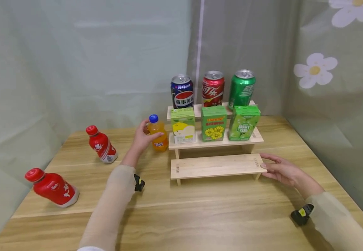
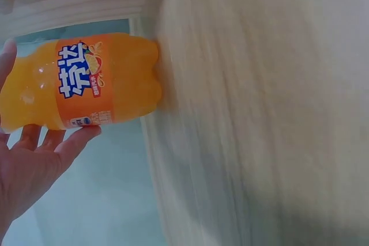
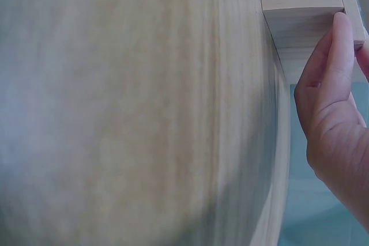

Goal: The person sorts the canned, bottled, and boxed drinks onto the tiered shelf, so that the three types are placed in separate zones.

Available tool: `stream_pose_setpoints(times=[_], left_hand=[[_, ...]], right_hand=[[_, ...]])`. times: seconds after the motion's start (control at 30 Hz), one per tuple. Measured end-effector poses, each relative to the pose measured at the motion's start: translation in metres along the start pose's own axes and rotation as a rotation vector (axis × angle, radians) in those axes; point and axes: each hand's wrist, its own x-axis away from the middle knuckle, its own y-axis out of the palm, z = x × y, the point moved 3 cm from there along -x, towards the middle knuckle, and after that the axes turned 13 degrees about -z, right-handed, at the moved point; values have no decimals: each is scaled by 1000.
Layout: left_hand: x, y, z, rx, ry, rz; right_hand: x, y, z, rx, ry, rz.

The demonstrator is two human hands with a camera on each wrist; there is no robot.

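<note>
My left hand (image 1: 142, 138) grips a small orange soda bottle (image 1: 160, 139) with a blue cap, beside the left end of a wooden step rack. In the left wrist view, the orange soda bottle (image 2: 86, 82) shows its label, its base close to the tabletop and fingers curled along its side. At the rack's right end, my right hand (image 1: 283, 171) pinches the edge of the low front step (image 1: 216, 166), thumb over its corner. The right wrist view shows fingertips against the wooden step (image 3: 302, 12) near its leg. Nothing stands on this front step.
Three juice boxes (image 1: 214, 123) stand on the middle step. Behind them, a blue can (image 1: 182, 92), a red can (image 1: 213, 89) and a green can (image 1: 242, 90) line the top step. Two red bottles (image 1: 102, 144) stand at the table's left. Pale curtains (image 1: 131, 62) hang behind.
</note>
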Motion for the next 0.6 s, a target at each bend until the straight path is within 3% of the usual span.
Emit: stream_pose_setpoints(times=[0.33,0.6], left_hand=[[19,-6,-2,11,-23,-34],[39,-7,-1,9,11,-55]], right_hand=[[-2,2,-2,-8,-16,-18],[0,2,-2,-26,-27,-25]])
